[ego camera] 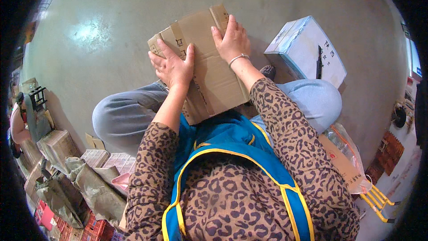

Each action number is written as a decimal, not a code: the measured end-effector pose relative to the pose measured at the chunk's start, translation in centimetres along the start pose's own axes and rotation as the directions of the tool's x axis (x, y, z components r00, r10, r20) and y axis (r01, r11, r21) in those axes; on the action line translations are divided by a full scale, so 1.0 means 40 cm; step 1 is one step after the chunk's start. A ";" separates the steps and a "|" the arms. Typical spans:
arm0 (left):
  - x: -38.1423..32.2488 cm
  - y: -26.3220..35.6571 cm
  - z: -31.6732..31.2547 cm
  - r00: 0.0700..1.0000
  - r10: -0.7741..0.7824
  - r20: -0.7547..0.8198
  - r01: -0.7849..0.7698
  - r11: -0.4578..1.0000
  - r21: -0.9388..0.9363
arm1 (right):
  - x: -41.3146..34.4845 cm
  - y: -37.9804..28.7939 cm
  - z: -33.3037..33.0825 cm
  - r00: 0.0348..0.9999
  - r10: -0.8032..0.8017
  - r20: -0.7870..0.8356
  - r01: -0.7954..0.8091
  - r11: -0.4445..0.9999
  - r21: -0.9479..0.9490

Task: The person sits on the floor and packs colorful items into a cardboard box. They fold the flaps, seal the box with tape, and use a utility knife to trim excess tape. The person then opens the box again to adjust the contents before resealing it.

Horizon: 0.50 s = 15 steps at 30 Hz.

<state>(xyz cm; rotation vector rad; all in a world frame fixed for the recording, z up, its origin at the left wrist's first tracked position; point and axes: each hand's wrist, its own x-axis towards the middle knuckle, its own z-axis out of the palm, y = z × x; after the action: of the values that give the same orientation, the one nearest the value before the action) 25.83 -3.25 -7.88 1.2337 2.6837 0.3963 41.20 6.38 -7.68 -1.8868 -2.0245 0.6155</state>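
A flattish brown cardboard box [217, 77], with tape and printed marks, rests tilted between my bent legs, its near edge by my blue apron [220, 130]. My left hand [175, 65] lies on the box's left side, thumb and fingers spread over the tape and the corner. My right hand [234, 40] lies at the upper right edge, its thumb on the top face and its fingers along the edge. The undersides of both hands are hidden. Right of the box, a white and light-blue box [311, 50] with black handwriting and a dark mark sits on the floor.
Boxes [58, 147], grey-green wrapping [97, 187] and red plastic crates [97, 227] crowd the lower left. By my right side lie a clear plastic bag [346, 150], a brown cardboard piece [337, 164] and a yellow metal frame [378, 201]. A brown mat-like object [389, 150] lies farther right.
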 end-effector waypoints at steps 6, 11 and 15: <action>0.012 -0.075 -0.013 0.992 0.126 -0.024 -0.127 0.934 -0.334 | -0.056 0.104 -0.041 0.980 -0.092 0.177 0.028 0.942 0.334; -0.158 -0.159 -0.002 0.954 -0.137 0.265 0.291 0.624 -0.725 | -0.301 0.234 -0.061 0.986 -0.078 0.151 0.005 0.901 0.434; -0.222 -0.188 0.013 0.863 -0.143 0.485 0.505 0.253 -0.825 | -0.360 0.271 -0.054 0.998 -0.008 0.059 -0.023 0.868 0.496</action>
<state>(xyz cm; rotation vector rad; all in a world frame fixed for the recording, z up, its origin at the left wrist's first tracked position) 26.31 -14.63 -10.36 0.2627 1.7012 1.3146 52.88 -7.24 -10.31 -1.5770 -1.6728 1.0880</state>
